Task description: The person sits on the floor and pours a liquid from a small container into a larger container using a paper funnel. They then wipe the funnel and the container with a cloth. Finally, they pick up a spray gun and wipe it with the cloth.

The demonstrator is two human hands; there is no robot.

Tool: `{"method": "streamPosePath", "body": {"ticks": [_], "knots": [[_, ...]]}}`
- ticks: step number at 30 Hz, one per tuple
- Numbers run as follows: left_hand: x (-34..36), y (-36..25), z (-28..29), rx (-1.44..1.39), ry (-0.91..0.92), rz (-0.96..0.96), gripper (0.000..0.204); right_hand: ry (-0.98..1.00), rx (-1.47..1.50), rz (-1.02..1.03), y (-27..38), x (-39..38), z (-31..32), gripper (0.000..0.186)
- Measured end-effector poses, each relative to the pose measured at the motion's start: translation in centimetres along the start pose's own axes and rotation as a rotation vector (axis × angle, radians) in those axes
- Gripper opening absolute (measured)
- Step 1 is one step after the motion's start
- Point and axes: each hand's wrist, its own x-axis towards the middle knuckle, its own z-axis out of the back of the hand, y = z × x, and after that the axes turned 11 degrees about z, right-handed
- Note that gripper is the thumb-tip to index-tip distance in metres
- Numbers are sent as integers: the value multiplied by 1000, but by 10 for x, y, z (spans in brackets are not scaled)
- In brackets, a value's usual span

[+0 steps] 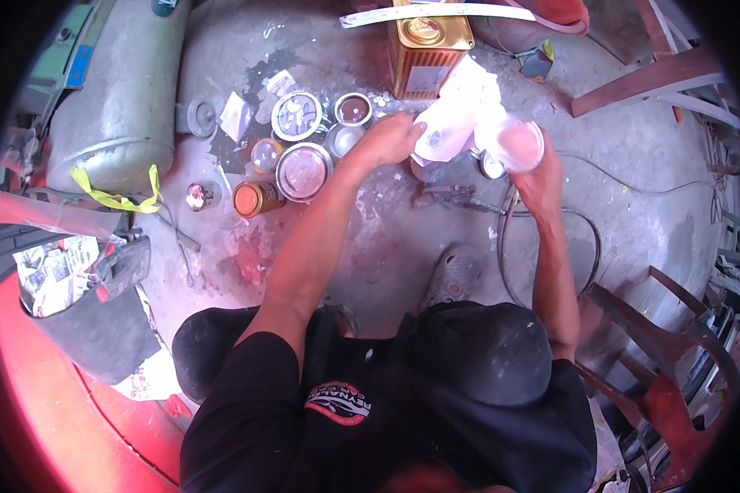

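fingers of the left hand (390, 141), at 12 o'clock: narrowed, the left edge of a white paper (442, 138) pinched between thumb and fingers. paper is held at 1 o'clock, its far part washed out by glare. right hand (543, 182) seen at 2 o'clock: fingers curled around a pale cup (521, 146), fingertips mostly hidden by it. whether paper and cup are touching cannot be told.

below the paper, toward 2 o'clock, a metal tool (448, 195) is laid on the grey floor (378, 238); a dark hose (598, 246) is looped at 3. round cans (304, 171) are grouped at 11, near the left hand; an orange-lidded can (256, 200) is stood just beside them, at 10. a gold tin (419, 64) is stood beyond the paper, between 12 and 1.

farther out: grey tank (123, 99) at 10, dark bin (99, 349) stuffed with newspaper (57, 275) at 8, red-brown chair (674, 411) at 4.
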Motion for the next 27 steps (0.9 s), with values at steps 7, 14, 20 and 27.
{"method": "streamPosePath", "body": {"ticks": [7,14,20,27], "knots": [[-8,-7,2,-44,-32,-18,43,180,-350,185,-18,39,-17,48],[-10,-10,4,-86,-2,-8,44,280,-512,280,-18,50,-17,48],[-4,0,-1,-87,4,-18,45,316,-597,355,-21,48,-18,51],[-7,-5,4,-112,26,12,47,300,-630,367,-18,47,-19,54]]}}
